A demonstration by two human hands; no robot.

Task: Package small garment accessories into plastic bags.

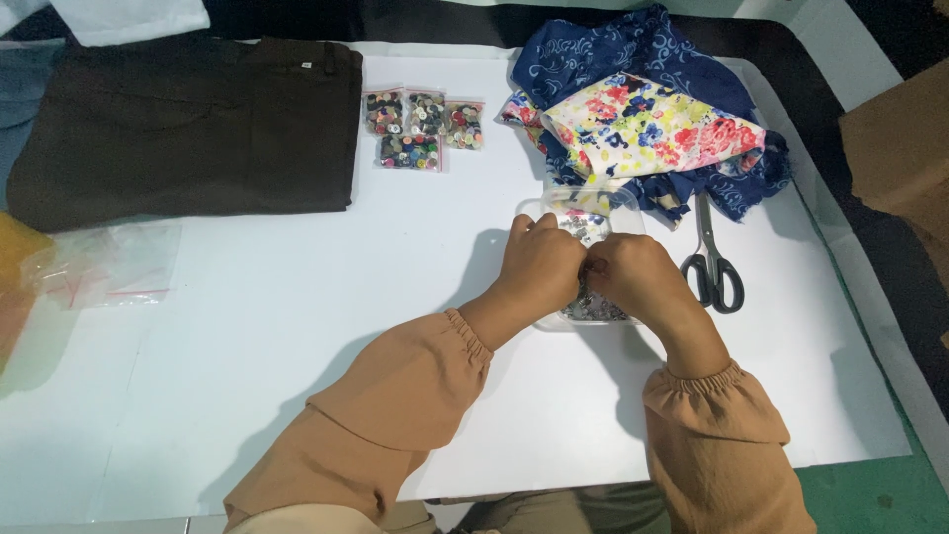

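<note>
My left hand (542, 265) and right hand (633, 277) meet knuckle to knuckle over the clear tub (583, 203), fingers curled together on something small from its glittery heap; what exactly, I cannot tell. The tub looks like light, thin, stiffish plastic that would slide on the white bench (297, 326), best held by its rim, and its loose bits seem slippery. Right of the tub lie steel scissors (712, 262), behind it soft floral cloth (652, 129), and to its upper left are button bags (423, 129).
</note>
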